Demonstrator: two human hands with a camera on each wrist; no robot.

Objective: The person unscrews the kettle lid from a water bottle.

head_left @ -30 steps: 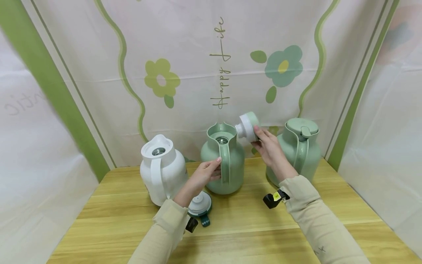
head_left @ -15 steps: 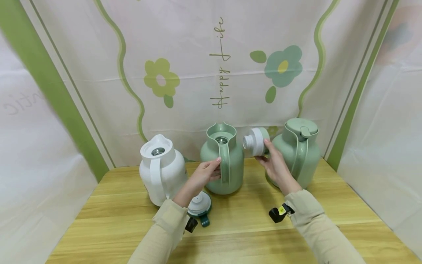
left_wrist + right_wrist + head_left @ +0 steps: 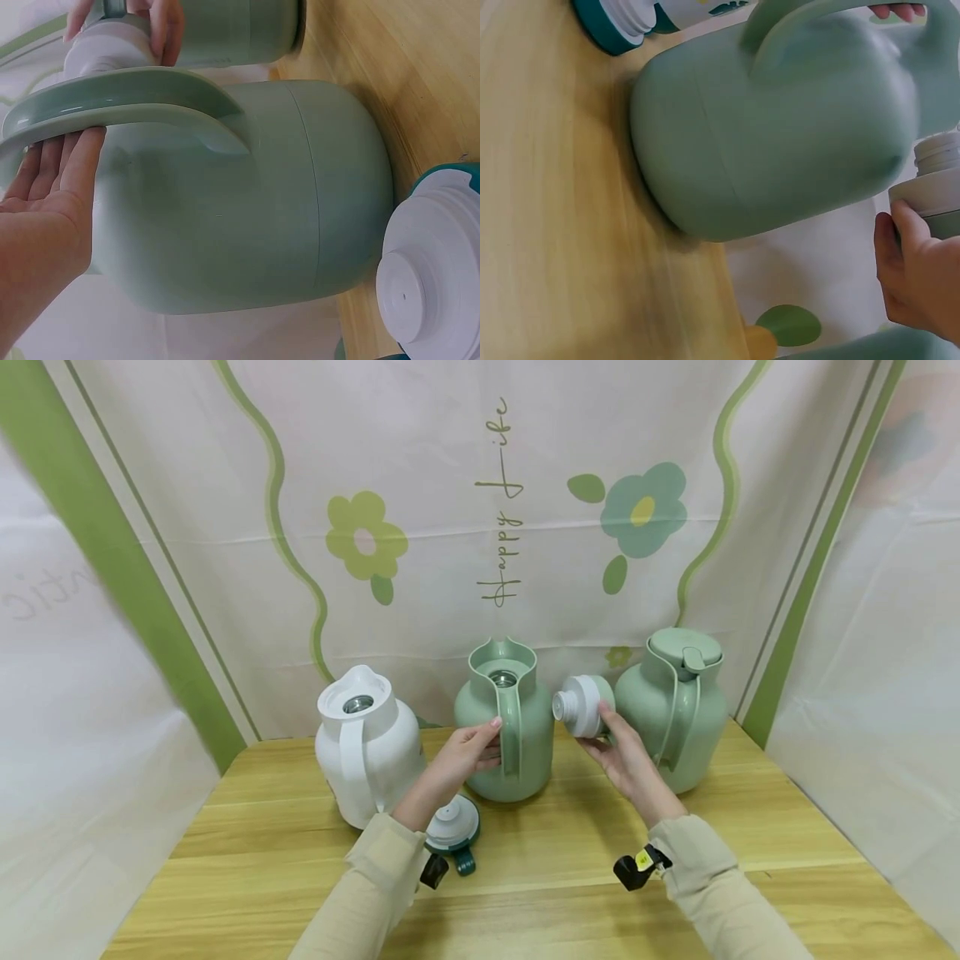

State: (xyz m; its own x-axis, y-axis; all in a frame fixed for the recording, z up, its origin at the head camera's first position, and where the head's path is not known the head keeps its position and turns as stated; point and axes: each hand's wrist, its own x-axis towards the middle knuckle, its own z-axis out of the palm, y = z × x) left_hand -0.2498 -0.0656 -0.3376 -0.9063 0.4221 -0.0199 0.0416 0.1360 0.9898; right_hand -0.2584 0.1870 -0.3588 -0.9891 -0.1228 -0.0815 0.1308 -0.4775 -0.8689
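Observation:
A light green vacuum jug (image 3: 534, 743) stands upright in the middle of the table, its round mouth uncovered. My left hand (image 3: 459, 762) holds its handle (image 3: 142, 90), fingertips tucked against the handle's inner side in the left wrist view. Right of this jug, my right hand (image 3: 626, 764) grips a white and green screw stopper (image 3: 583, 706) between thumb and fingers. The stopper lies sideways in the air, its white threaded neck pointing left toward the jug. In the right wrist view the stopper (image 3: 934, 184) is partly cut off by the frame edge.
On the left stands a white jug (image 3: 382, 756) with an uncovered mouth. A white and dark green lid (image 3: 453, 828) lies upturned beside it, partly behind my left wrist. A second green jug (image 3: 701, 727), lidded, stands at right. A printed cloth (image 3: 442, 460) hangs behind the table (image 3: 540, 893).
My right hand has moved right and down with the stopper, away from the middle jug's mouth, and turned its threaded end more toward me. My left hand has stayed on the handle.

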